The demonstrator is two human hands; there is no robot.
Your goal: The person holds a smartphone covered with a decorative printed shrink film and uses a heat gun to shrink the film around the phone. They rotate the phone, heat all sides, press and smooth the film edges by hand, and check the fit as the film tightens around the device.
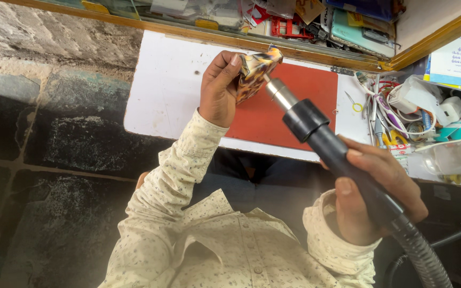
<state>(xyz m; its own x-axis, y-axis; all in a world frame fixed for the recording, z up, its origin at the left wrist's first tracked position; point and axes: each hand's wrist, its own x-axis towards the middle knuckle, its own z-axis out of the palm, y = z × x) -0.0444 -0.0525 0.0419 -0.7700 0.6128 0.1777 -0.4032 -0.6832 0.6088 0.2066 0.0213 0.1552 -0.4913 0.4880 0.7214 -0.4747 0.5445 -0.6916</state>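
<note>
Lower right of the frame: the right hand [372, 192] is wrapped around the black handle of a hot-air tool [316, 130] (corrugated hose trailing to the bottom edge), its metal nozzle aimed up and to the left. Centre top: the left hand [219, 88] pinches a mottled orange-and-black phone cover [254, 72], touching the nozzle tip, above a red mat [300, 106] on the white bench [166, 90]. Far right: tangled cables [401, 114].

A white worktop [166, 90] carries a red mat [294, 106] and stands over a dark stone-slab floor [54, 176]. A wooden-framed glass case [230, 26] borders its far edge, with cluttered tools [401, 112] alongside.
</note>
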